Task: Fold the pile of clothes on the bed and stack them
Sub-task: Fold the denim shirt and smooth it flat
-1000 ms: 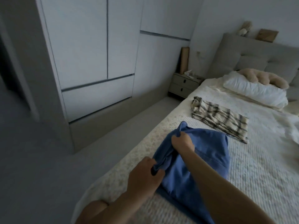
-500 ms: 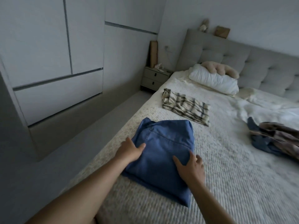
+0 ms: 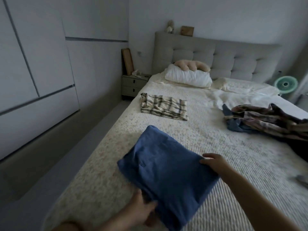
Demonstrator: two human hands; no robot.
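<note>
From the head camera I saw one checked garment [image 3: 164, 105] already folded up the bed [image 3: 208, 139], with a jumbled pile [image 3: 266, 120] left on the right. My left hand [image 3: 141, 209] and right hand [image 3: 215, 161] gripped the folded blue garment's [image 3: 165, 170] edges, fingers curled under; half a second earlier both palms pressed it flat.

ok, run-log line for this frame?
phase: lifting folded blue garment | left hand grips near corner | right hand grips right edge | plaid stack ahead
</note>
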